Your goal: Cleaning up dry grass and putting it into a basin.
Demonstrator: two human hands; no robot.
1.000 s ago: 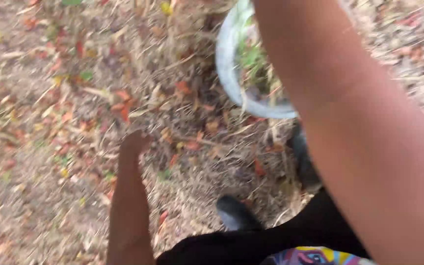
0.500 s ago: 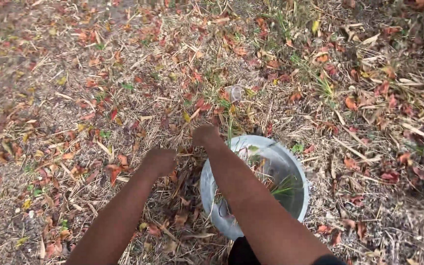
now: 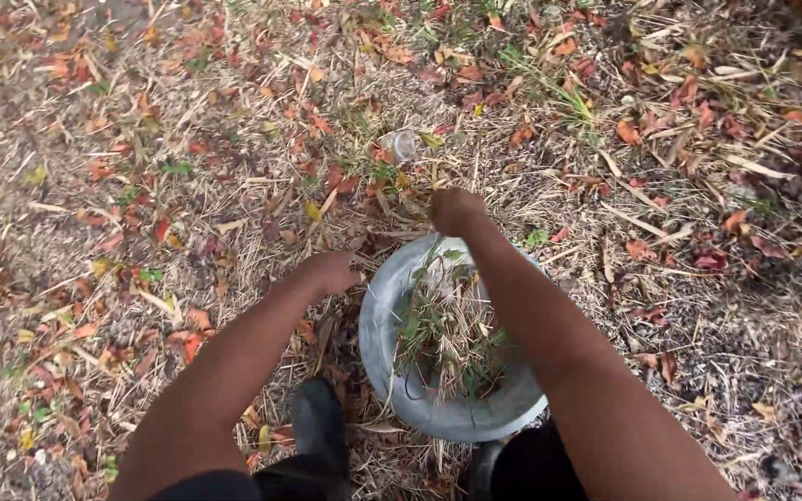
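Reaching forward now, your left hand sits curled at the bowl's ten o'clock, and your right hand has moved past its twelve o'clock rim, fingers bunched; whether either grips litter, you cannot tell. Cuttings fill the bowl.

Showing even, soft daylight across the leaf-strewn ground, bright but casting no hard shadows and no glare, even on the metal bowl. Rendering the centre reasonably sharp, softening slightly toward the corners. Blurring a little at the near forearms and dark shoes along the bottom edge.
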